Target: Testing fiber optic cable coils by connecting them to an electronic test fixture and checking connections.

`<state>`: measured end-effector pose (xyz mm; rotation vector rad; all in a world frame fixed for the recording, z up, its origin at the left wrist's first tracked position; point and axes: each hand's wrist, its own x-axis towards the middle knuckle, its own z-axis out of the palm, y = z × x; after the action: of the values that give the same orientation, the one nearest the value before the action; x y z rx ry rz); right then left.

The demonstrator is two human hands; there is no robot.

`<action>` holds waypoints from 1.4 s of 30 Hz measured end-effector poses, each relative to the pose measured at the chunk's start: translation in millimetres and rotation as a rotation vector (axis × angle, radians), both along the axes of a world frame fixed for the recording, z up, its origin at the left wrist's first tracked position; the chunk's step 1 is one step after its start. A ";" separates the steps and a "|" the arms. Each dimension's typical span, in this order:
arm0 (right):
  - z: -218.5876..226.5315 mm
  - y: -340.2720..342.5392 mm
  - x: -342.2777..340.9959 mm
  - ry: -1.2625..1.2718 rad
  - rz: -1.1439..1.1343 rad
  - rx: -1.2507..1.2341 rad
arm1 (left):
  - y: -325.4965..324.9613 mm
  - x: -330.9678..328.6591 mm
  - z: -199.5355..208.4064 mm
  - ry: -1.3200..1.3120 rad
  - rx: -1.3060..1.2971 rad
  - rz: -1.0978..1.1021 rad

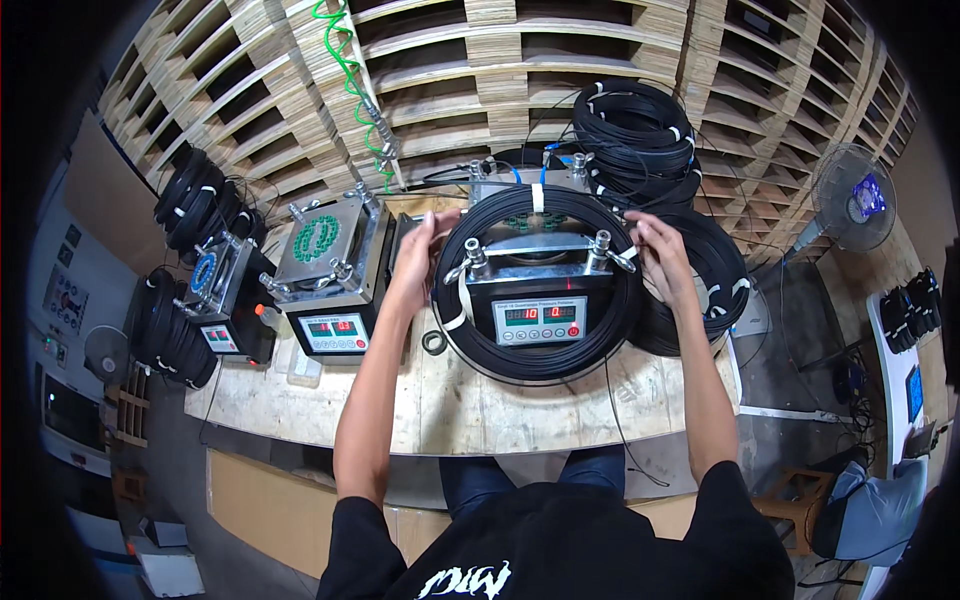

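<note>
A large coil of black cable [541, 362], tied with white bands, rings the front of a metal polishing machine [530, 272] with a lit digital panel [541, 321]. At the coil's upper left edge is my left hand [418, 262], its fingers stretched out toward the ring. My right hand [664, 262] is on the opposite side, fingers apart and slightly bent beside the coil. Neither hand is visibly wrapped round the cable; whether the fingertips touch it I cannot tell. The coil's far part passes over the machine's top, partly hiding its round plate.
Two similar machines, one with a green-studded plate [318, 240] and one with a blue ring [204, 271], stand left on the wooden table [480, 425]. More cable coils [632, 125] are stacked behind right. A small black ring [433, 343] lies near my left forearm. A fan [856, 197] stands right.
</note>
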<state>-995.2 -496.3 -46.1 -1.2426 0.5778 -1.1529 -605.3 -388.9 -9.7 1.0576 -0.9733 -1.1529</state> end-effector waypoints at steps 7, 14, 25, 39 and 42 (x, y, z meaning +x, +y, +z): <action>8.8 -95.6 31.9 0.073 0.025 0.137 | -138.4 37.2 -37.9 0.404 0.065 0.058; 9.0 -158.7 77.5 0.173 0.048 0.297 | -178.8 54.8 -33.6 0.079 0.146 0.014; 9.7 -148.2 98.5 0.071 -0.049 0.193 | -164.6 62.0 -34.8 0.397 0.042 0.007; 42.5 105.5 48.2 0.591 -0.594 -0.573 | 78.9 -13.4 25.8 -0.978 -0.276 0.237; 30.2 102.3 41.9 0.536 -0.608 -0.566 | 68.0 -10.3 23.0 -1.042 -0.485 0.125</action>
<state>-953.2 -394.0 -15.8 -1.9715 1.1348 -1.5548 -615.6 -320.9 13.4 1.2813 -1.8369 -0.1488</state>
